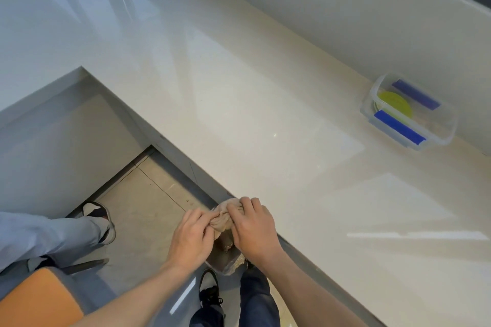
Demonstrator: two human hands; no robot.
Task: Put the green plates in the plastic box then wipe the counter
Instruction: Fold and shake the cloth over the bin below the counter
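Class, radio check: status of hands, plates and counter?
Both hands, left hand and right hand, bunching cloth at counter edge. Green plates in plastic box. Nothing blocking.

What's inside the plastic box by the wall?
The plastic box holds green plates, partly covered by its blue clips. How many are stacked cannot be told.

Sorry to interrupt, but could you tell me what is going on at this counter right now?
A person is bunching up a beige cloth at the near edge of the counter, with both the left hand and the right hand gripping it. The green plates already sit inside the clear plastic box by the wall, so the wiping seems to be what is left.
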